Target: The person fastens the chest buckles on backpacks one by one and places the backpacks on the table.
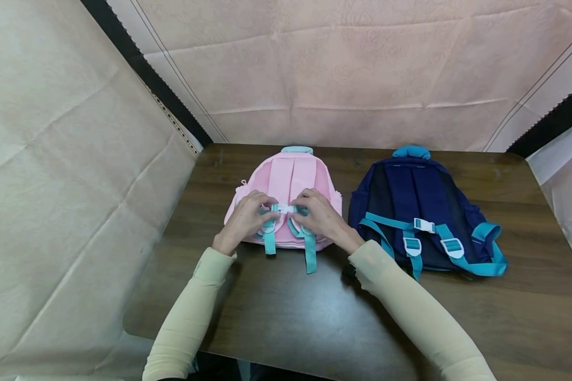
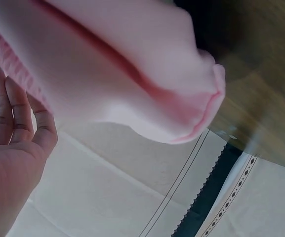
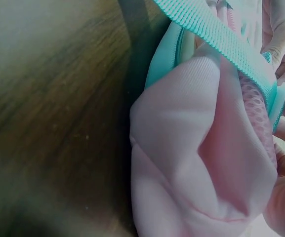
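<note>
A small pink backpack (image 1: 293, 174) lies on the table with its straps facing up. Across its middle runs a teal strap with a white buckle (image 1: 284, 208), whose two halves appear joined. My left hand (image 1: 249, 216) pinches the buckle's left end, and my right hand (image 1: 320, 214) pinches its right end. In the left wrist view the left hand (image 2: 14, 143) reaches beneath the pink fabric (image 2: 98, 74), fingertips near a bit of teal at the edge. A teal strap (image 3: 221, 44) crosses the pink fabric in the right wrist view, where the right fingers are partly cut off.
To the right lies a navy backpack (image 1: 405, 190) with blue straps and its own white buckle (image 1: 424, 225). Two teal strap ends (image 1: 310, 254) hang over the pink backpack's lower edge. The brown wooden table (image 1: 286, 317) meets patterned cloth (image 1: 352, 79) behind.
</note>
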Demonstrator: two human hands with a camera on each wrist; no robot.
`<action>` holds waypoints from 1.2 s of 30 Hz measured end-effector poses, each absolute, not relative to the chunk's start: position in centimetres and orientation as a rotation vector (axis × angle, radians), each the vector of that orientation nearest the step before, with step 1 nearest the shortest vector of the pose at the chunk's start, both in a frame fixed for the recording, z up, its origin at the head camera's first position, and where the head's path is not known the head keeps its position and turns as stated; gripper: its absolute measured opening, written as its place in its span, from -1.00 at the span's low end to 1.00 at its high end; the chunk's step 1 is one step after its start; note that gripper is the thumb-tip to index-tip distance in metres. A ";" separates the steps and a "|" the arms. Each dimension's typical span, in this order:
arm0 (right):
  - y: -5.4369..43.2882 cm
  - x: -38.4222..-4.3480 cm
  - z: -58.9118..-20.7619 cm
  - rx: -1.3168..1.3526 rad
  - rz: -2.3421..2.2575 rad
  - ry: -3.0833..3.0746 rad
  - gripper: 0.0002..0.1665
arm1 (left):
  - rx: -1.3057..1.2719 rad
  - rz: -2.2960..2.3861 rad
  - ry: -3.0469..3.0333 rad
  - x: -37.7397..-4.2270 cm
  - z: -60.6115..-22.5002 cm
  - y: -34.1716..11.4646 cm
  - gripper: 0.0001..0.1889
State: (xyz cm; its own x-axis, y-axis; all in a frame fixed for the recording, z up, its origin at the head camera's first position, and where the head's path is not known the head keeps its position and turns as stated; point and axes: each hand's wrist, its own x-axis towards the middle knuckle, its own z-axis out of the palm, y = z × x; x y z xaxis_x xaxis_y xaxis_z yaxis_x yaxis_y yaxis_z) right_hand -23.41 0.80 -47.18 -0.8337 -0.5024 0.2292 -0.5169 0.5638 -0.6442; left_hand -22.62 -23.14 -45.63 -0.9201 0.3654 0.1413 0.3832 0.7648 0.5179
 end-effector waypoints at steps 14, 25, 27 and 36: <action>0.4 -23.6 -46.9 0.919 1.141 -2.769 -0.59 | -0.635 -0.794 -2.911 -22.7 -45.5 -22.9 -0.69; 0.4 -23.6 -47.0 0.924 1.131 -2.764 -0.61 | -0.678 -0.709 -2.855 -22.7 -45.8 -22.7 -0.70; 0.3 -23.6 -47.0 0.930 1.127 -2.761 -0.62 | -0.687 -0.692 -2.844 -22.7 -45.9 -22.7 -0.70; 0.3 -23.5 -47.0 0.936 1.125 -2.762 -0.62 | -0.703 -0.626 -2.816 -22.6 -46.0 -22.5 -0.67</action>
